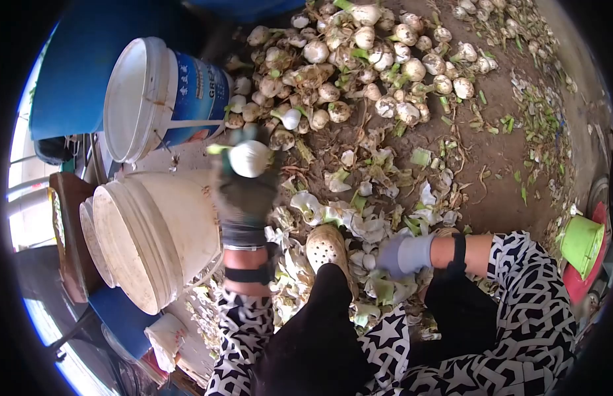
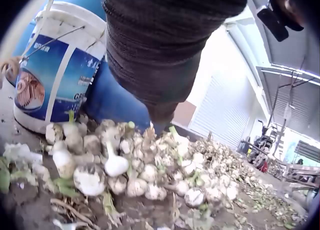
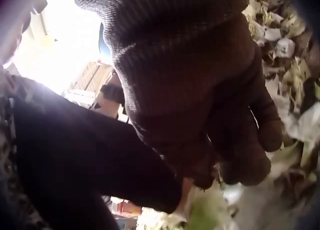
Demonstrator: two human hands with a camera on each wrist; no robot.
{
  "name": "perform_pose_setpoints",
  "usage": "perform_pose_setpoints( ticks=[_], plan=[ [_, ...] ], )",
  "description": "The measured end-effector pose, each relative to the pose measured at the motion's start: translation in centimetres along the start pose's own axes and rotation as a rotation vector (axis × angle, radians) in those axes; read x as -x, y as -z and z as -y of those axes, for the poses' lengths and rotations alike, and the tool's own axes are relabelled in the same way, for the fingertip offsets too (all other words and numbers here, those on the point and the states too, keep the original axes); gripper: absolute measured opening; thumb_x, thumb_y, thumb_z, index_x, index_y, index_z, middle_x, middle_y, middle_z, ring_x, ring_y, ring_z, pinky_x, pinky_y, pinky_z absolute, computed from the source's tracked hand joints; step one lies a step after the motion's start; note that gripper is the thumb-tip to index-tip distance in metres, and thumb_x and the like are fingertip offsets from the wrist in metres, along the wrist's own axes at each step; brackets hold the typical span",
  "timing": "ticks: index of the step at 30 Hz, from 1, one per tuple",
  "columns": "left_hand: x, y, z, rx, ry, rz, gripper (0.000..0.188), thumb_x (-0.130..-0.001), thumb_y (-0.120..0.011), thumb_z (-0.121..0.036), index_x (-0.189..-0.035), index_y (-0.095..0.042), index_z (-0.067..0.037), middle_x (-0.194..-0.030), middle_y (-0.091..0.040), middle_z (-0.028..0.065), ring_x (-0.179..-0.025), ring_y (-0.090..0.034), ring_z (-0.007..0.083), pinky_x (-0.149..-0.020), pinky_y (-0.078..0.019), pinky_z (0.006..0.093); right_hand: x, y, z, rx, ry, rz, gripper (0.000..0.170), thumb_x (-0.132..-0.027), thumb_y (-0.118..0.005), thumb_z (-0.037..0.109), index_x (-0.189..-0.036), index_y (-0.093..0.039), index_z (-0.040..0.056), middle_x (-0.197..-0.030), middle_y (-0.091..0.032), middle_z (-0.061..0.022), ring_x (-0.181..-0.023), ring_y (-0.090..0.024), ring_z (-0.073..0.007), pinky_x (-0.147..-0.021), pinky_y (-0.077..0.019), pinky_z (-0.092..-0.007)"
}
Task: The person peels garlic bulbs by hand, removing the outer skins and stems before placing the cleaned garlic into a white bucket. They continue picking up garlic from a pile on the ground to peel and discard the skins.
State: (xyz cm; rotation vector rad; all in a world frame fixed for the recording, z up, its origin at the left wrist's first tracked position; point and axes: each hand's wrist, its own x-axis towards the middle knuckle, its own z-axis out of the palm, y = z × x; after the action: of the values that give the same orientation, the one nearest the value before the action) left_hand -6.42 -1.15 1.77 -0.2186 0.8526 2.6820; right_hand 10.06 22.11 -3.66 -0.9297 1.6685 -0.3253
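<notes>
A clean white garlic bulb (image 1: 250,159) with a short green stem sits at the front of my gloved left hand (image 1: 244,195), which holds it beside the two pails. The hand is blurred, and its fingers are largely hidden behind the bulb. In the left wrist view the dark glove (image 2: 155,55) points over the pile of garlic (image 2: 145,175). My right hand (image 1: 405,254), in a grey glove, hangs low over the loose skins (image 1: 379,224) by my foot. The right wrist view shows its fingers (image 3: 245,165) loosely bent downward, with nothing visible in them.
Unpeeled garlic (image 1: 359,59) lies heaped on the dirt floor ahead. To the left are a blue-labelled pail (image 1: 197,96) and a cream pail (image 1: 181,218), both tipped in this view. A clog (image 1: 327,247) rests among the skins; a green container (image 1: 581,244) is at far right.
</notes>
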Motion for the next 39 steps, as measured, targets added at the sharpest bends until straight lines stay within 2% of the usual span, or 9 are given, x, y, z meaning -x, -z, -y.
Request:
perform_pose_setpoints(
  ticks=[1, 5, 9, 15, 19, 21, 26, 33, 39],
  plan=[
    [-1.8, 2.4, -2.7, -0.002, -0.025, 0.001, 0.054, -0.080, -0.067, -0.034, -0.124, -0.054, -0.006, -0.123, -0.059, 0.0113, -0.122, -0.051, 0.0297, -0.104, -0.0404, 0.0462, -0.4, -0.8, -1.8, -0.035, 0.069, -0.381, 0.033, -0.073, -0.061, 0.019, -0.105, -0.063, 0.0122, -0.093, -0.068, -0.0116, -0.081, -0.067, -0.0349, -0.068, -0.0530, -0.0455],
    [-2.8, -5.2, -12.8, 0.058, -0.333, 0.142, 0.085, -0.084, -0.062, -0.037, -0.141, -0.019, 0.008, -0.140, -0.036, 0.0280, -0.132, -0.033, 0.0431, -0.115, -0.0211, 0.0536, 1.2, 7.2, -5.8, -0.091, -0.372, -0.569, 0.030, -0.085, -0.055, 0.032, -0.103, -0.064, 0.0098, -0.080, -0.067, -0.0110, -0.074, -0.066, -0.0299, -0.068, -0.0524, -0.0447],
    [-2.5, -2.9, -9.1, -0.209, -0.208, -0.097, 0.066, -0.091, -0.051, -0.048, -0.133, -0.044, 0.002, -0.129, -0.053, 0.0192, -0.122, -0.049, 0.0309, -0.109, -0.0346, 0.0458, 0.5, 14.5, -8.5, -0.173, -0.730, -1.055, 0.049, -0.088, -0.054, 0.052, -0.110, -0.062, 0.0083, -0.079, -0.066, -0.0108, -0.079, -0.066, -0.0297, -0.074, -0.0520, -0.0403],
    [0.0, 2.0, 6.4, -0.927, -0.055, -0.148, 0.053, -0.089, -0.064, -0.032, -0.131, -0.049, -0.004, -0.119, -0.058, 0.0125, -0.105, -0.058, 0.0229, -0.095, -0.0461, 0.0372, -5.2, 18.8, -13.0, -0.003, -0.674, -1.051, 0.051, -0.086, -0.056, 0.054, -0.103, -0.066, 0.0064, -0.103, -0.065, -0.0168, -0.093, -0.065, -0.0304, -0.081, -0.0511, -0.0414],
    [0.0, 2.8, 7.2, -1.281, -0.287, 0.059, 0.070, -0.083, -0.073, -0.017, -0.140, -0.035, 0.000, -0.129, -0.051, 0.0133, -0.113, -0.053, 0.0216, -0.095, -0.0457, 0.0323, -3.5, 17.0, -12.6, -0.402, -0.325, -1.299, 0.037, -0.088, -0.062, 0.040, -0.105, -0.066, 0.0070, -0.096, -0.069, -0.0140, -0.092, -0.065, -0.0287, -0.081, -0.0510, -0.0395],
    [-0.1, 1.3, 7.4, -1.317, -0.223, 0.085, 0.069, -0.081, -0.075, -0.013, -0.138, -0.037, 0.000, -0.127, -0.053, 0.0131, -0.110, -0.056, 0.0192, -0.093, -0.0469, 0.0319, -2.0, 15.6, -10.4, -1.356, 0.251, -1.134, 0.027, -0.087, -0.066, 0.030, -0.098, -0.068, 0.0054, -0.089, -0.070, -0.0064, -0.083, -0.065, -0.0204, -0.073, -0.0514, -0.0333],
    [0.7, -0.3, 7.0, -1.259, -0.270, 0.001, 0.055, -0.081, -0.074, -0.011, -0.127, -0.047, 0.001, -0.121, -0.054, 0.0129, -0.100, -0.059, 0.0178, -0.089, -0.0489, 0.0305, -3.0, 14.5, -7.8, -1.147, 0.474, -1.523, 0.025, -0.087, -0.069, 0.027, -0.099, -0.070, 0.0047, -0.091, -0.071, -0.0066, -0.082, -0.064, -0.0137, -0.075, -0.0496, -0.0271],
    [1.7, -0.6, 7.7, -1.601, -0.643, 0.025, 0.057, -0.078, -0.075, -0.008, -0.126, -0.045, 0.001, -0.116, -0.052, 0.0123, -0.103, -0.056, 0.0192, -0.090, -0.0480, 0.0308, -3.1, 13.8, -5.6, -0.896, 0.060, -1.526, 0.029, -0.087, -0.065, 0.019, -0.108, -0.064, -0.0013, -0.097, -0.069, -0.0166, -0.087, -0.066, -0.0226, -0.079, -0.0504, -0.0312],
    [1.9, -2.2, 6.8, -0.624, 0.010, -0.049, 0.044, -0.086, -0.070, -0.020, -0.119, -0.047, 0.000, -0.108, -0.059, 0.0095, -0.096, -0.062, 0.0188, -0.082, -0.0550, 0.0336, 0.0, 11.7, -5.4, -0.721, 0.109, -1.560, 0.020, -0.092, -0.058, 0.013, -0.108, -0.062, -0.0001, -0.091, -0.068, -0.0058, -0.079, -0.061, -0.0132, -0.073, -0.0499, -0.0274]
  ],
)
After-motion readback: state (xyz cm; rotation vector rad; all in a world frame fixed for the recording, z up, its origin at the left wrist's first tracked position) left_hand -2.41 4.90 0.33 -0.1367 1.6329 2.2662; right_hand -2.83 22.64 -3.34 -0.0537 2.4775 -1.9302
